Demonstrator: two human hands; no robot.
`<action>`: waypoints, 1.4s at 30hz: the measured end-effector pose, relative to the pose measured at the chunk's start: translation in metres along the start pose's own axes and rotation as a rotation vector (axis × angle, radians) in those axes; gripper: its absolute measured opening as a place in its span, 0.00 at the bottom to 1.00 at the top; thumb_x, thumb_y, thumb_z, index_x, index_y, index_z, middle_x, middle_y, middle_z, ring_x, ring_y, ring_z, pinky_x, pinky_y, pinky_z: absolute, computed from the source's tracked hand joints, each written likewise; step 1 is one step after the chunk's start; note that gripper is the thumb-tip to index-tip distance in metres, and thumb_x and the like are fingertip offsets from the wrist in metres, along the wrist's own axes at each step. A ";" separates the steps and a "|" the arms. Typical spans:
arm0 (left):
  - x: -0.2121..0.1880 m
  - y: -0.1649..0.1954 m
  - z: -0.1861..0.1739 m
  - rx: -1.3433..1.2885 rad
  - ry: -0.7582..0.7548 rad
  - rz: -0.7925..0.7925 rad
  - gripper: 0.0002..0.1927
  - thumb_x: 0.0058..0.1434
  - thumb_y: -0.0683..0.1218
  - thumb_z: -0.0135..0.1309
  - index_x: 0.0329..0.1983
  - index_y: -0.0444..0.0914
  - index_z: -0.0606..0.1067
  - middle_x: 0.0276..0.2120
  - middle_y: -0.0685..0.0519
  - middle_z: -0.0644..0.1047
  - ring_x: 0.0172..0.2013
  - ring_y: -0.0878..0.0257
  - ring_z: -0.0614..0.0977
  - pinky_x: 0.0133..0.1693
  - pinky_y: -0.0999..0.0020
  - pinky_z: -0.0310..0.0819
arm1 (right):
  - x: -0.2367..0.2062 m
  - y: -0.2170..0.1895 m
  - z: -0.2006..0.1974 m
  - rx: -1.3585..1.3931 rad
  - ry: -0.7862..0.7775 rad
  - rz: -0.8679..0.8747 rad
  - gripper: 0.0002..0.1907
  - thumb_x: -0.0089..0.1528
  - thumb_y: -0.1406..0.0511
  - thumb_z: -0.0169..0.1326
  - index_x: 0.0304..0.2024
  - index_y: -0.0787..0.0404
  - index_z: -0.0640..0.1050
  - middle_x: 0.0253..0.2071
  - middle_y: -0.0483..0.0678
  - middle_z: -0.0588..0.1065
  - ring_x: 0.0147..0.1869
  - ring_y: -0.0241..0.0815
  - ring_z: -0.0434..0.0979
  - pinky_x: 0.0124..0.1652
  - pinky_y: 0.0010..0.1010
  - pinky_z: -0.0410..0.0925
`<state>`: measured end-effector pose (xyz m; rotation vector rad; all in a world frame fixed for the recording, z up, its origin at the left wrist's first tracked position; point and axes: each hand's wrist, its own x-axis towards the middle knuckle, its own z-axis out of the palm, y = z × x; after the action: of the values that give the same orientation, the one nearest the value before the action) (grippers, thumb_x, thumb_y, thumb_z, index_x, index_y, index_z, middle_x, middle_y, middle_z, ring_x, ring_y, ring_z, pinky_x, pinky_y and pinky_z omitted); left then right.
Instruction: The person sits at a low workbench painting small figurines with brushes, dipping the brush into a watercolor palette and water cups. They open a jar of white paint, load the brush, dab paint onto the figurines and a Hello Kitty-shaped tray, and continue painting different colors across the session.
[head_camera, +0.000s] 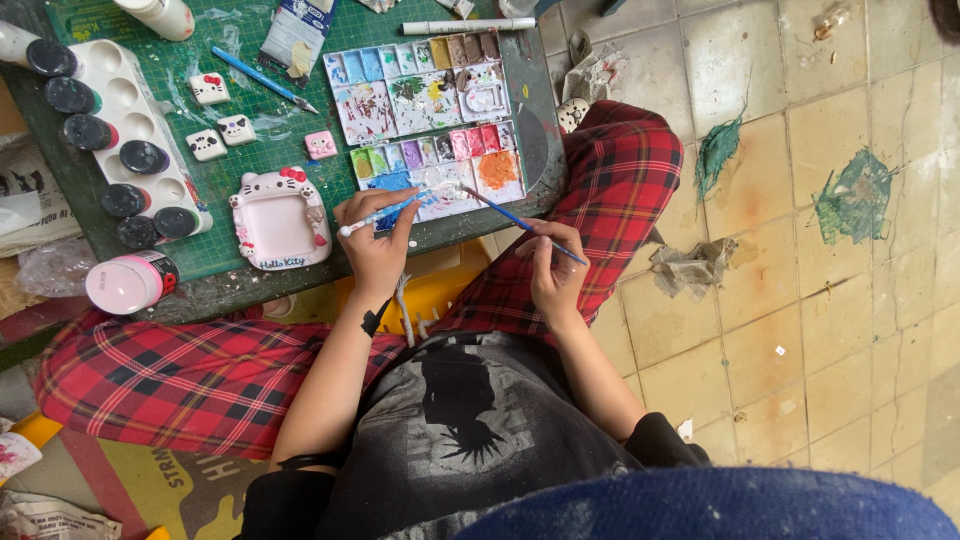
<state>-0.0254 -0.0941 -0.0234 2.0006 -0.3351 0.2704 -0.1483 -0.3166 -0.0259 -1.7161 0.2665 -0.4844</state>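
Note:
My left hand (377, 245) rests at the table's front edge. It is closed on a thin pale-blue brush (372, 219) lying crosswise, with a small blue-painted piece under the fingers. My right hand (552, 268) hovers over my red plaid knee and pinches a blue-handled brush (510, 214). That brush's tip reaches the lower edge of the paint palette (430, 100), which has many colour wells and smeared mixing areas. Just left of my left hand, a pink and white cat-faced frame (280, 220) lies on the green cutting mat (260, 130).
Several black-capped paint bottles (100, 130) lie along a white well tray (120, 95) at the left. A pink-lidded jar (130, 282) stands at the table corner. Small painted figures (237, 128), a blue brush (262, 78) and a white marker (467, 25) lie on the mat. The tile floor (855, 195) has green stains.

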 end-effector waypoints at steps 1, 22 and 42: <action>0.000 0.000 0.000 -0.009 -0.004 0.006 0.08 0.62 0.44 0.69 0.43 0.44 0.82 0.39 0.57 0.81 0.44 0.59 0.78 0.52 0.63 0.63 | -0.001 -0.001 0.000 -0.019 -0.020 -0.033 0.05 0.74 0.73 0.43 0.51 0.67 0.69 0.53 0.59 0.78 0.40 0.35 0.80 0.48 0.27 0.74; 0.004 0.001 -0.001 -0.044 -0.071 0.155 0.07 0.66 0.42 0.65 0.40 0.43 0.76 0.45 0.60 0.85 0.48 0.64 0.83 0.52 0.65 0.59 | 0.016 -0.009 0.004 -0.044 -0.009 0.080 0.06 0.74 0.72 0.43 0.50 0.68 0.71 0.47 0.55 0.79 0.37 0.35 0.79 0.40 0.24 0.74; 0.033 -0.010 -0.017 -0.251 -0.044 -0.135 0.07 0.66 0.45 0.65 0.43 0.45 0.78 0.43 0.59 0.83 0.48 0.67 0.83 0.53 0.66 0.70 | 0.033 0.005 0.004 0.077 -0.011 0.150 0.06 0.74 0.72 0.44 0.51 0.67 0.71 0.49 0.53 0.79 0.37 0.31 0.77 0.40 0.22 0.71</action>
<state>0.0083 -0.0789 -0.0135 1.7741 -0.2478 0.0940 -0.1168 -0.3281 -0.0255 -1.6105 0.3612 -0.3705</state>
